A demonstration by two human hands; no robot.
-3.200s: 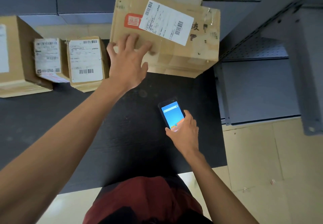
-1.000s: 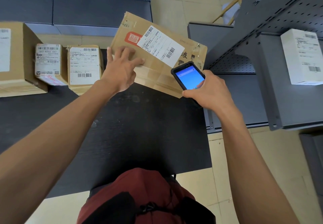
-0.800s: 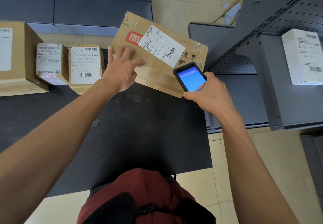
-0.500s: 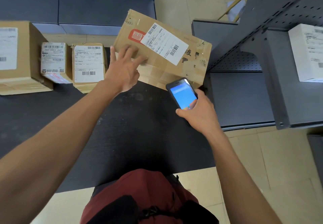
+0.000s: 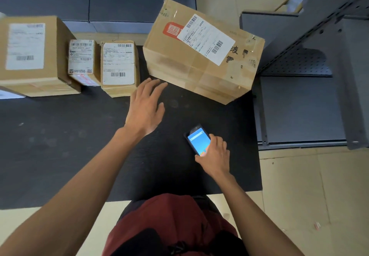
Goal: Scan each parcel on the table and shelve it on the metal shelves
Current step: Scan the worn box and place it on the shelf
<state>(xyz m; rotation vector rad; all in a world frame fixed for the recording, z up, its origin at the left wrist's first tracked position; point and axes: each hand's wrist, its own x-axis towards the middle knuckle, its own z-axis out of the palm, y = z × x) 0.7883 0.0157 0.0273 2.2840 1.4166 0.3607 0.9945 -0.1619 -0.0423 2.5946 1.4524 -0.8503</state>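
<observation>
My left hand (image 5: 144, 109) has come off the large parcel (image 5: 201, 53). Half a second ago its fingers were spread on the near part of the box top; now the hand hovers over the bare black counter (image 5: 60, 146), fingers loosely spread, grip open and holding nothing, its fingertips just short of the box's near corner. The large parcel sits flat on the counter at the far right, turned at an angle, its white shipping label (image 5: 206, 39) and red logo facing up, its right end close to the metal shelves (image 5: 299, 106).

My right hand (image 5: 214, 155) has drawn back toward my body. Earlier it held the scanner phone (image 5: 197, 141) up near the parcel's near right edge; now the phone is well clear of the box, low over the counter, with the blue screen facing up. My grip is closed around its lower end, thumb lying across the bottom of the screen.

To the left, the other three parcels stand in the same row along the far side of the counter: a medium box (image 5: 118, 67) with a barcode label just beside my left hand, a small box (image 5: 82, 61) next to it, and a big box (image 5: 32, 56) at the far left. The white parcel seen on the shelf earlier is out of view now.
</observation>
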